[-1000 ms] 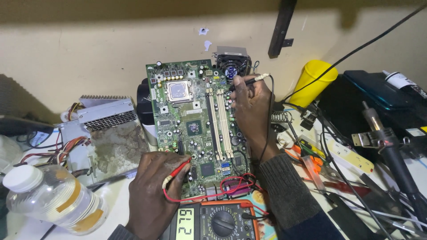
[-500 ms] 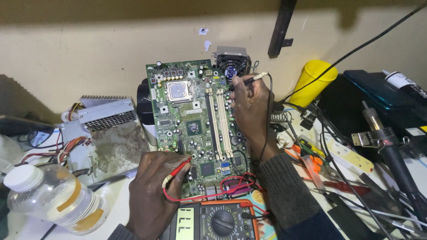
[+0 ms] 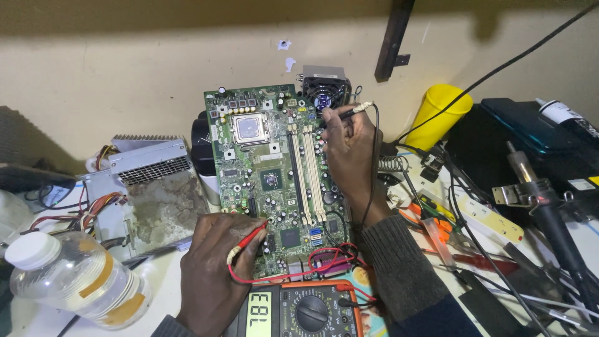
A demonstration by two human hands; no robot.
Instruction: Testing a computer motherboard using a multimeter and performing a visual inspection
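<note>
Since the earlier frame our hands have barely shifted; only the meter [image 3: 299,311] display has changed. Our left hand [image 3: 215,271] pinches the red probe [image 3: 249,239] onto the board [image 3: 274,181] lying on the counter, and our right hand [image 3: 349,150] grips the black probe [image 3: 349,112] near the fan [image 3: 324,93]. We judge probing is underway; the next reading calls for steady tips.

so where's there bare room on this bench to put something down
Little. One bare white strip of bench lies between the plastic bottle and the left hand. Right of the circuit board is crowded with tools and cables beside the right hand; the meter fills the front.
</note>
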